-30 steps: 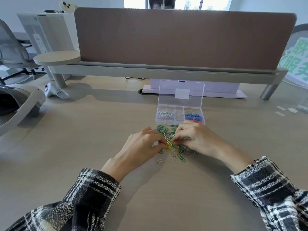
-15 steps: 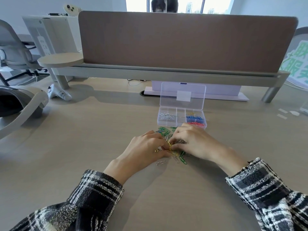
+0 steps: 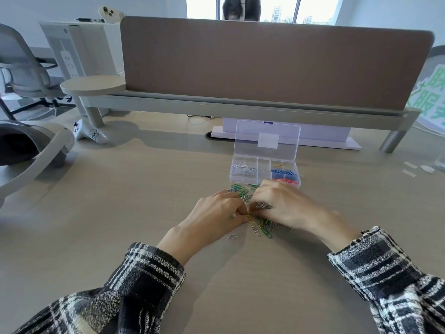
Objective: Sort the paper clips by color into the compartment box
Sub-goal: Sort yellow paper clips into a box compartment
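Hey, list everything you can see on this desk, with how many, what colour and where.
compartment box: one, clear, lid open, mid desk
silver clips: several, silver, left compartment
boxed yellow clips: few, yellow, back right compartment
blue clips: many, blue, right compartments
red clips: several, red, front right compartment
loose pile: many clips, green, yellow and silver, before the box
stray clip: one, silver, near edge of pile
divider: one, brown, across the desk's back
controller: one, white, far left on desk
left hand: one, pinches a yellow clip at the pile
right hand: one, curled over the pile, hold unclear
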`<state>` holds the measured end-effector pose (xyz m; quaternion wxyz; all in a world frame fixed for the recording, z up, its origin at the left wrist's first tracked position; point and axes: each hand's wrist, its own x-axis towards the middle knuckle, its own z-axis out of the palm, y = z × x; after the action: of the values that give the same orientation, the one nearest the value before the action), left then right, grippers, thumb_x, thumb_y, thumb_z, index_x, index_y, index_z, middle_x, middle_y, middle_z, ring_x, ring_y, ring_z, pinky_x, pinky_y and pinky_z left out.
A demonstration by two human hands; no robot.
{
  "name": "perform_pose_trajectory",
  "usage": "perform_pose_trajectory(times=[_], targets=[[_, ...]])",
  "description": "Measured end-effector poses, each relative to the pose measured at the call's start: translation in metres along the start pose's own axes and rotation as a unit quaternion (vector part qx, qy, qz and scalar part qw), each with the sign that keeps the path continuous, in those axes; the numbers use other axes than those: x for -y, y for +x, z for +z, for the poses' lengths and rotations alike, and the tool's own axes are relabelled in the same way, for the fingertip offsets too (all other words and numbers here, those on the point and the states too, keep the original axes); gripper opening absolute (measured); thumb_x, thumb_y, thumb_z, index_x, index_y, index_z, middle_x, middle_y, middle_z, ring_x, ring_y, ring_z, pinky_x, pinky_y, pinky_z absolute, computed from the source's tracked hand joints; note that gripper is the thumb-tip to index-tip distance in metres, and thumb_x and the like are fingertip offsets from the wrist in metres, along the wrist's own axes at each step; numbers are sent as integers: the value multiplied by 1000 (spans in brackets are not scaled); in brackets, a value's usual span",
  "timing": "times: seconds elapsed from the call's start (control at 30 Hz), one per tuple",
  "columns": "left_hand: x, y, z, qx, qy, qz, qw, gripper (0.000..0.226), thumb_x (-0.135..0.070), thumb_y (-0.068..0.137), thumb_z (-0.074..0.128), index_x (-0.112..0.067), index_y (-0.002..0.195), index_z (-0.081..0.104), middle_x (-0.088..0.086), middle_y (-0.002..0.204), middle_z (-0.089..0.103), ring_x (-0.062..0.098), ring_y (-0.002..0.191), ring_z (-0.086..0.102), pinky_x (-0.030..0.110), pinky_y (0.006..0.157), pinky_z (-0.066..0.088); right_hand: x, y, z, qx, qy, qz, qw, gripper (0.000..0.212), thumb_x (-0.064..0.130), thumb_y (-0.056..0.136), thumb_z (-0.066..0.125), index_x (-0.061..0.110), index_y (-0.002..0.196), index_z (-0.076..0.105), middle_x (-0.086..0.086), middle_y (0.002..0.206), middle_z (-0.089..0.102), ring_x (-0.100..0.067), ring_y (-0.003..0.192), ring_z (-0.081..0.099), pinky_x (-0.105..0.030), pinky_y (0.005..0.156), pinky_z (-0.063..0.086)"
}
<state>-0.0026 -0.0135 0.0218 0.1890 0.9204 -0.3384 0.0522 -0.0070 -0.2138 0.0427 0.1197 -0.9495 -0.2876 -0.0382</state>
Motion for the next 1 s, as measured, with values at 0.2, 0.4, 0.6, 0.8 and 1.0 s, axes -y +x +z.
perform_pose_trajectory(times=[0.2,0.4,0.6,0.8,1.0], targets=[[-4,15,-11,95,-13,-57,994,14,-43,89,60,-32,95,65,-15,97,63,10,95,57,25,66,38,-4,-4,-1,-10,70,33,997,11,29,85,73,31,95,71,16,94,66,0,92,54,-27,85,46],[-7,24,-22,157,-7,-52,986,15,-39,89,60,-27,96,65,-10,98,66,11,82,54,25,64,38,-9,-12,-4,-13,118,59,991,18,14,90,66,23,105,72,16,99,63,1,96,58,-25,88,48],[2,20,-14,126,-66,-40,989,13,-40,90,61,-28,91,62,-12,91,62,8,77,51,25,67,40,-9,-16,-10,-66,204,92,972,14,11,89,68,23,95,75,13,94,65,-1,90,63,-17,82,49],[4,21,-13,89,-179,-68,977,10,-33,90,64,-23,88,63,-13,65,58,1,51,47,24,54,39,-9,-20,-15,-116,353,128,919,15,9,83,72,15,97,75,3,91,75,-9,86,70,-19,81,54],[8,27,-23,18,-286,-101,953,6,-19,85,73,-15,83,69,-12,64,61,-6,44,47,6,46,34,-17,-27,-8,-155,428,167,875,17,2,80,73,6,96,73,-11,87,75,-12,79,71,-22,75,56]])
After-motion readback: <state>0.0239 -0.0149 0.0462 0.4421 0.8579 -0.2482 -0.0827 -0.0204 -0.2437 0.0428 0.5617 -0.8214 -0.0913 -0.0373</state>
